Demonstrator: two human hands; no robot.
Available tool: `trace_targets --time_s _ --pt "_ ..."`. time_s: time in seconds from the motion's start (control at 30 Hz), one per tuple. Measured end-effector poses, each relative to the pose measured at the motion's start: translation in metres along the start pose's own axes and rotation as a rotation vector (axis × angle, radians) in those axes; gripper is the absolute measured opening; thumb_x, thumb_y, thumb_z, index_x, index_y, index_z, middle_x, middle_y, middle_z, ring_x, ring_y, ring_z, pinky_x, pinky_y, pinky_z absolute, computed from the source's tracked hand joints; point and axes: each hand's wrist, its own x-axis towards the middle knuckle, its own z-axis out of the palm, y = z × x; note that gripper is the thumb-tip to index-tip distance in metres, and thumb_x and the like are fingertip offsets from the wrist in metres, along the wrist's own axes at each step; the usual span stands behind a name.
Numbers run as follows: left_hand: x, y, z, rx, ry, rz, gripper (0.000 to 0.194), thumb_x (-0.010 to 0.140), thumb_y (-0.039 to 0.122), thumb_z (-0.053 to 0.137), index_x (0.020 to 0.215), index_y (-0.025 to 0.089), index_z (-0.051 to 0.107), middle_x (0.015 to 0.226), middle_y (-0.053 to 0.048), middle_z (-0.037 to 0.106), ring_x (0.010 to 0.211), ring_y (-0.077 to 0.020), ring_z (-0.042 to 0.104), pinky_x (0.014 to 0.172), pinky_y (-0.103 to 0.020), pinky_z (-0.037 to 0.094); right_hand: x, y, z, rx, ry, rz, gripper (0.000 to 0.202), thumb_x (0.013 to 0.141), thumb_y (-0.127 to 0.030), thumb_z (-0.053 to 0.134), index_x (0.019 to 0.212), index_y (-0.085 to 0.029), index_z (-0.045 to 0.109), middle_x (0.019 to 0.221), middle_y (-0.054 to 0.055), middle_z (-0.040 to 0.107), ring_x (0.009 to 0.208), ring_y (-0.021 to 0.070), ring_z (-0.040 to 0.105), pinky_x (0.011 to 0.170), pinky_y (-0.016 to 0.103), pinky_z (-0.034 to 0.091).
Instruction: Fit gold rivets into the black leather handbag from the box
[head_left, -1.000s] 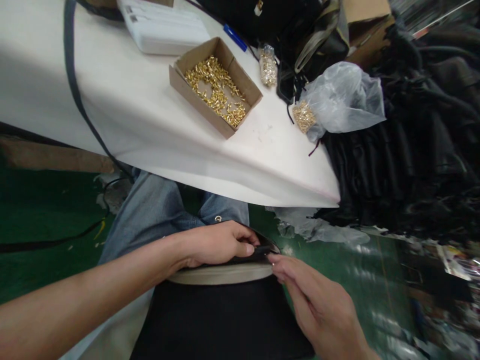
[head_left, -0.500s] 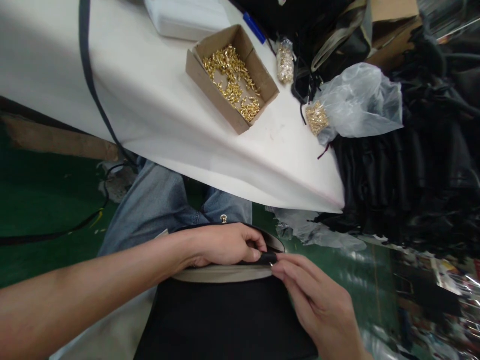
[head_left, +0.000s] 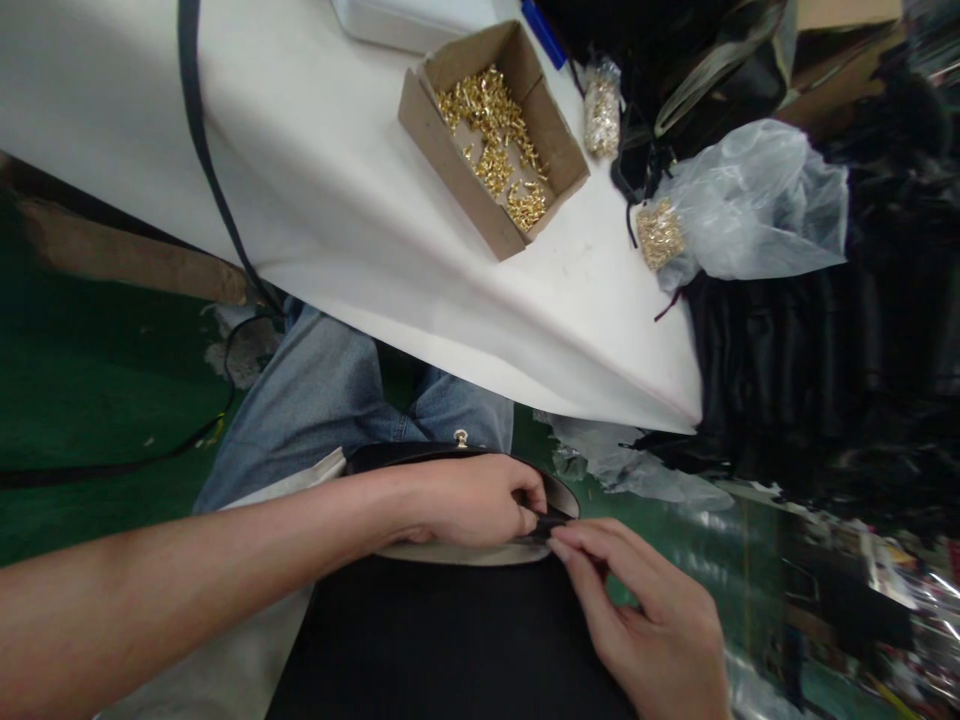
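Observation:
A black bag with a pale lining lies across my lap, its mouth open. My left hand reaches over the opening, fingers curled round a short black strip at the right end of the mouth. At that same corner my right hand pinches with thumb and forefinger, touching the strip's end. Whatever small piece may be between those fingertips is hidden. A small metal fitting stands on the bag's far edge.
On the white-covered table sits a cardboard box of small gold metal pieces. Plastic bags of similar pieces, a blue pen and a pile of black material lie to the right. A black strap hangs over the table at left.
The view has shifted slightly, so the table things sit further right and higher. Both hands stay at the bag's corner; the shiny bit seen earlier at my right fingertips no longer shows clearly.

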Motion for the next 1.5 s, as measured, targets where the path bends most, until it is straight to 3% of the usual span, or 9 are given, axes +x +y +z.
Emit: trace_targets --time_s 0.23,0.37,0.63,0.8,0.9,1.07,1.27,1.5 --pt "-0.007 0.004 0.001 -0.045 0.009 -0.054 0.028 0.093 0.031 0.068 0.118 0.021 0.078 0.109 -0.004 0.081 0.1 -0.024 0.07 0.081 -0.03 0.048 -0.004 -0.006 0.002 -0.05 0.097 0.095 0.004 0.1 -0.027 0.077 0.103 -0.024 0.076 0.076 -0.002 0.078 0.055 0.0141 0.071 0.058 0.022 0.061" --pt "-0.006 0.006 0.005 -0.028 0.02 -0.037 0.03 0.1 0.032 0.063 0.121 0.021 0.082 0.12 -0.007 0.083 0.109 -0.0279 0.074 0.093 -0.034 0.052 -0.006 -0.007 0.002 -0.067 0.064 0.096 0.004 0.1 -0.028 0.077 0.1 -0.024 0.076 0.071 -0.005 0.074 0.051 0.0118 0.067 0.056 0.021 0.058" --pt "-0.001 0.015 0.007 0.112 -0.059 -0.031 0.031 0.096 0.023 0.061 0.116 0.019 0.084 0.118 -0.009 0.085 0.105 -0.0278 0.076 0.088 -0.033 0.053 -0.016 -0.004 0.007 -0.028 0.052 0.023 0.013 0.101 -0.016 0.075 0.111 -0.024 0.075 0.083 -0.002 0.079 0.061 0.0124 0.073 0.062 0.021 0.061" --pt "0.002 0.024 0.0 0.174 -0.141 -0.03 0.033 0.091 0.021 0.062 0.116 0.021 0.083 0.112 -0.005 0.084 0.098 -0.0246 0.075 0.078 -0.028 0.053 -0.029 -0.001 0.005 -0.119 0.052 -0.094 0.018 0.103 -0.01 0.073 0.115 -0.022 0.076 0.102 0.004 0.086 0.083 0.0159 0.084 0.083 0.022 0.066" --pt "0.005 0.024 -0.001 0.196 -0.175 -0.035 0.034 0.089 0.022 0.063 0.118 0.02 0.081 0.109 -0.004 0.083 0.095 -0.023 0.073 0.075 -0.027 0.051 -0.035 0.0 0.005 -0.208 0.066 -0.09 0.012 0.107 -0.015 0.07 0.113 -0.022 0.078 0.101 0.005 0.085 0.081 0.0156 0.084 0.076 0.022 0.065" --pt "0.008 0.017 0.002 0.142 -0.215 -0.003 0.029 0.089 0.026 0.065 0.112 0.019 0.08 0.104 -0.002 0.079 0.095 -0.0213 0.07 0.079 -0.026 0.05 -0.036 -0.003 0.009 -0.208 0.181 -0.128 0.004 0.106 -0.016 0.074 0.108 -0.019 0.077 0.092 0.004 0.086 0.077 0.0153 0.083 0.084 0.023 0.065" --pt "0.006 0.01 0.008 -0.043 -0.17 0.006 0.025 0.081 0.022 0.07 0.105 0.018 0.076 0.095 0.0 0.074 0.088 -0.0202 0.066 0.08 -0.028 0.05 -0.031 -0.003 0.006 -0.074 0.127 -0.15 0.019 0.102 -0.003 0.072 0.111 -0.019 0.077 0.097 0.003 0.086 0.082 0.0136 0.083 0.084 0.022 0.064" --pt "0.007 0.011 0.008 -0.054 -0.184 -0.004 0.028 0.079 0.021 0.075 0.107 0.019 0.073 0.098 0.001 0.068 0.091 -0.0186 0.062 0.08 -0.026 0.047 -0.039 0.003 0.008 -0.155 0.089 -0.17 0.014 0.107 -0.011 0.068 0.113 -0.02 0.077 0.099 0.004 0.086 0.084 0.0143 0.084 0.086 0.022 0.065"
